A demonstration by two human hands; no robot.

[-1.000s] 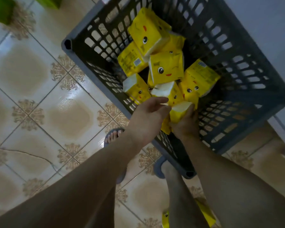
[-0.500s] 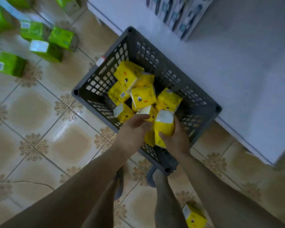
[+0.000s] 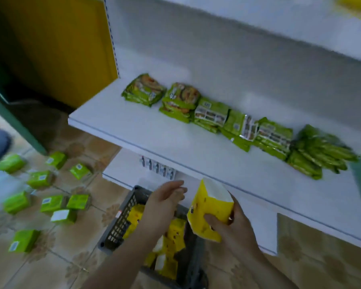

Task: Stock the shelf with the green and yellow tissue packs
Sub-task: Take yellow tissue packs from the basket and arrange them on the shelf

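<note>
White shelf [image 3: 154,130] is carrying one row of green food packets [image 3: 211,111] along its back, running left to right, with neighbours touching or overlapping. Lower shelf [image 3: 123,165] is holding small boxes [image 3: 157,167], too blurred to read. Tiled floor [image 3: 75,243] is carrying scattered green tissue packs [image 3: 51,203] at left. A grey basket [image 3: 121,222] is standing on the floor, just beside the lower shelf.

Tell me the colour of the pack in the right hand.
The pack is yellow with a white top end, seen best in the head view.
</note>
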